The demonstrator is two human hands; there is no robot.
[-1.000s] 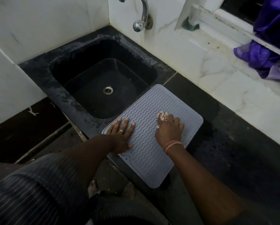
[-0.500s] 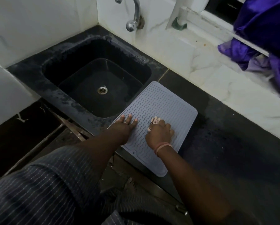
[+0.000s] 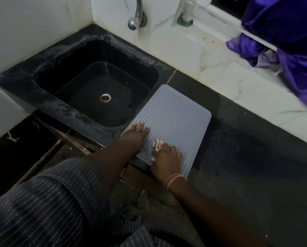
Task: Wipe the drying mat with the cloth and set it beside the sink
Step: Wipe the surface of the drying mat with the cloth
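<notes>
A grey drying mat (image 3: pixel 175 114) with wavy ridges lies flat on the dark counter, right beside the black sink (image 3: pixel 45 73); its near corner hangs over the counter's front edge. My left hand (image 3: pixel 135 136) presses flat on the mat's left edge with straight fingers. My right hand (image 3: pixel 166 161) is curled over a small pale cloth (image 3: pixel 158 144) and holds it against the mat's near part. Only a scrap of the cloth shows beyond the fingers.
A steel tap (image 3: pixel 135 16) juts from the white wall over the sink. A purple fabric (image 3: pixel 291 41) hangs over the white ledge at the back right. Dark counter (image 3: pixel 256 157) stretches to the right of the mat. The counter's front edge runs just under my wrists.
My right hand with the cloth has slid toward me along the mat, from its middle to its near part. The left hand has stayed pressed on the left edge. The view has shifted.
</notes>
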